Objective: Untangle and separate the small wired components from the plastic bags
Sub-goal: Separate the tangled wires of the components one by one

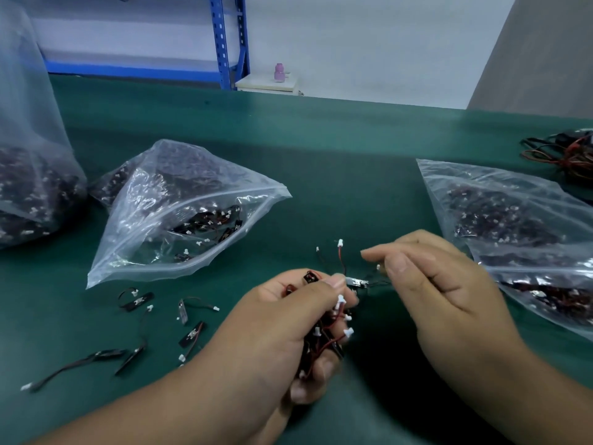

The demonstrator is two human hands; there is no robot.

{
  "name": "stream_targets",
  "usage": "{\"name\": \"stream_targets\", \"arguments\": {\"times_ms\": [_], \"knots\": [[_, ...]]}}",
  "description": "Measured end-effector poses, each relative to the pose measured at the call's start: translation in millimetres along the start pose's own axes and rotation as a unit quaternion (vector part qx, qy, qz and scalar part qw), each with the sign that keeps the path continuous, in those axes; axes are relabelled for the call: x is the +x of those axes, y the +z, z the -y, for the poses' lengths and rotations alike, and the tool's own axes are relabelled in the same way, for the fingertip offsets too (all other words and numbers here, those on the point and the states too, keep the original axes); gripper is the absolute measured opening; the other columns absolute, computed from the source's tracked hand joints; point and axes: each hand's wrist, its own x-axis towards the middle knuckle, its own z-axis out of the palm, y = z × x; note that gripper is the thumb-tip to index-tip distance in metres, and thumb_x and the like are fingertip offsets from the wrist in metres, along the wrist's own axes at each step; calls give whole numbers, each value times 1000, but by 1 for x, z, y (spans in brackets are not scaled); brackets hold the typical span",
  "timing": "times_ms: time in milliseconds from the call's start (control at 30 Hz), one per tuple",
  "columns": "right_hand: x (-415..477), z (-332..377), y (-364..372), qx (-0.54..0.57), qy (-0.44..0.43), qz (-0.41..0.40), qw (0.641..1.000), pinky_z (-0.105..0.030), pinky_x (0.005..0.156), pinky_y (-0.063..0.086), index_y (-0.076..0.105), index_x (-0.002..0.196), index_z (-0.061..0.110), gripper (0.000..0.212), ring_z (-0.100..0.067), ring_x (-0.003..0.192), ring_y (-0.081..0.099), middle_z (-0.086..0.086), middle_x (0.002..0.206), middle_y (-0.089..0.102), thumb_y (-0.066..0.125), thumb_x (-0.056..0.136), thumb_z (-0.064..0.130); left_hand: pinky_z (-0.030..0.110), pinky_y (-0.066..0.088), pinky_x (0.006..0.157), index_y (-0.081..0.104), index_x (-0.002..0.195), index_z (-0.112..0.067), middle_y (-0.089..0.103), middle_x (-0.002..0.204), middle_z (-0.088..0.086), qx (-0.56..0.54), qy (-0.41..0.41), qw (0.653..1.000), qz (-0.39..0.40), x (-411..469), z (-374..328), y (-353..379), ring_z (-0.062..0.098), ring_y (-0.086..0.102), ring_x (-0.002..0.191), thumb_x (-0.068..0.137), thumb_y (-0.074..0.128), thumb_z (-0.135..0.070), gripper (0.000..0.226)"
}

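My left hand (272,332) grips a tangled bunch of wired components (330,335) above the tabletop's (321,149) near edge, fingers curled round it. My right hand (442,284) pinches a wire of one component (356,282) between thumb and forefinger. Separated components (189,319) lie near the front-left. An open bag (179,213) lies behind them, and another bag (513,226) lies by the right edge.

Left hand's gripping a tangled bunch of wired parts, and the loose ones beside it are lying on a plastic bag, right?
No: the left hand grips the tangled bunch, but the loose ones lie on the green mat, near the open bag, not on it. The head view shows this.
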Motion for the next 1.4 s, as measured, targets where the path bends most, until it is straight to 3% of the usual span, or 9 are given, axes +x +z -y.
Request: {"name": "stream_targets", "arguments": {"times_ms": [133, 300, 467, 667, 800, 1000, 1067, 1300, 1400], "knots": [[-4, 8, 0, 9, -75, 42, 996, -20, 69, 47, 74, 95, 20, 20, -12, 79, 63, 10, 80, 63, 59, 90, 34, 12, 23, 36, 68, 70, -21, 55, 57, 6, 74, -14, 997, 25, -3, 1, 1, 11, 38, 33, 69, 82, -32, 18], [-6, 9, 0, 45, -79, 10, 996, -25, 64, 46, 70, 72, 14, 16, -18, 70, 63, 9, 71, 63, 68, 86, 8, 13, 23, 35, 66, 78, -13, 57, 59, 4, 119, -16, 992, 25, -4, 2, 2, 11, 39, 35, 75, 77, -35, 24], [-6, 13, 0, 78, -66, 23, 995, -27, 66, 48, 71, 75, 17, 14, -20, 72, 64, 6, 73, 65, 66, 88, 18, 14, 24, 36, 64, 78, -11, 57, 56, 1, 141, -23, 989, 28, -3, 4, 1, 11, 39, 35, 80, 76, -35, 27], [-7, 11, 1, 71, -64, 1, 995, -25, 62, 41, 65, 66, 10, 22, -18, 64, 57, 6, 66, 57, 66, 88, 12, 14, 25, 36, 64, 75, -11, 59, 59, 4, 150, -23, 988, 32, -2, 5, 0, 13, 39, 36, 78, 75, -38, 29], [-4, 6, -1, 75, -25, -27, 997, -24, 62, 38, 57, 66, 11, 26, -15, 62, 49, 4, 63, 50, 58, 89, 24, 14, 24, 37, 69, 70, -19, 56, 57, 5, 116, -28, 993, 24, -2, 3, 1, 13, 38, 35, 76, 68, -35, 17], [3, -1, -3, 78, 85, -63, 991, -14, 56, 38, 60, 64, 8, 25, -14, 59, 45, -9, 63, 52, 63, 85, 21, 14, 24, 38, 65, 65, -19, 53, 54, 4, 89, -33, 995, 20, 0, 3, 0, 12, 37, 35, 79, 67, -29, 17], [5, -5, -3, 64, 96, -45, 992, -13, 60, 39, 63, 62, 11, 25, -5, 62, 50, 0, 64, 55, 69, 86, 17, 14, 25, 38, 66, 67, -19, 53, 53, 3, 85, -30, 996, 23, 0, 2, 0, 12, 38, 35, 76, 70, -28, 13], [6, -6, 2, 7, 90, 34, 995, -9, 69, 40, 76, 67, 26, 16, -8, 79, 60, 7, 80, 60, 78, 80, 18, 14, 25, 38, 68, 68, -20, 55, 56, 4, 77, -30, 996, 20, 0, 3, -1, 13, 39, 35, 77, 69, -28, 12], [6, -5, 3, -1, 101, 60, 993, -24, 81, 46, 79, 74, 32, 5, -9, 84, 61, 10, 83, 60, 76, 78, 31, 14, 24, 38, 68, 70, -19, 54, 55, 4, 75, -27, 996, 27, 1, 3, -1, 12, 39, 35, 75, 70, -26, 8]]}}
